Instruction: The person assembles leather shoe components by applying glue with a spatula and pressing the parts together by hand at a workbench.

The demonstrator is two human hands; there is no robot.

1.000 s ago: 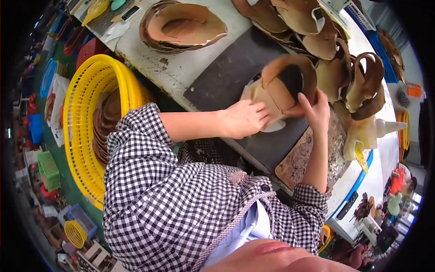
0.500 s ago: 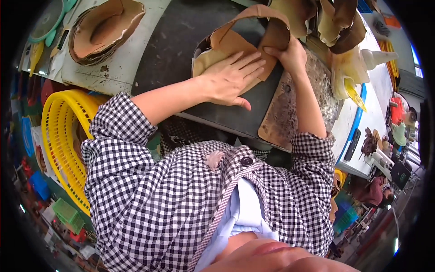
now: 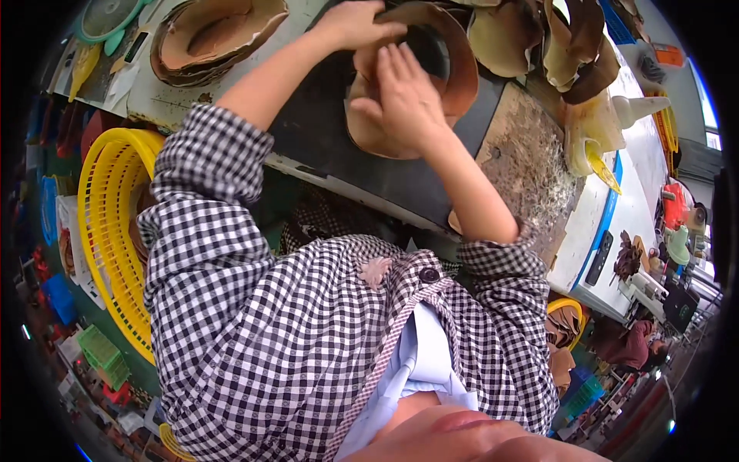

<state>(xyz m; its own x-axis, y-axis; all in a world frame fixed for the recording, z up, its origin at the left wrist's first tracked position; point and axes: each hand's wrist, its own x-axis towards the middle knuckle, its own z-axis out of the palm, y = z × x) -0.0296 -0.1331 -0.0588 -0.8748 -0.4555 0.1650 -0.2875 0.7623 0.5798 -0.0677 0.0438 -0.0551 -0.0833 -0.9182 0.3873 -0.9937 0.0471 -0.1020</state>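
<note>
Two-handed on brown loop, curving right from under flat, ungripping right hand; by half-curled, farther left hand, hold unclear

Part of the brown shoe upper is covered by the right hand; whether its far edge is pinched by the left hand cannot be told. The stacked uppers are cut off by the top edge. The yellow basket is partly hidden by the checked left sleeve. Goods along the left rim are blurred.
</note>
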